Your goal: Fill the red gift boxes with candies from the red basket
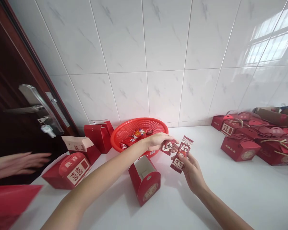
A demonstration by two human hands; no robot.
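Note:
My left hand (159, 140) reaches over the front right rim of an orange-red plastic basket (115, 140), closed on a small dark-red snack packet (167, 147) with white print. My right hand (191, 171) is closed on a longer red-and-white snack packet (182, 155), pinched upright between thumb and fingers. The two packets are side by side, almost touching. Below my left forearm stands a red gift box (147, 187) with its top open, and its inside looks bare where it shows. Red snack packets (139, 133) lie in the basket.
Open red boxes (79, 169) stand at the left. Several closed red boxes, one nearer (240, 148), gather at the right by the tiled wall. Another person's blurred hand (19, 164) enters at the left, by a door handle (26, 109) and red sheet (12, 204).

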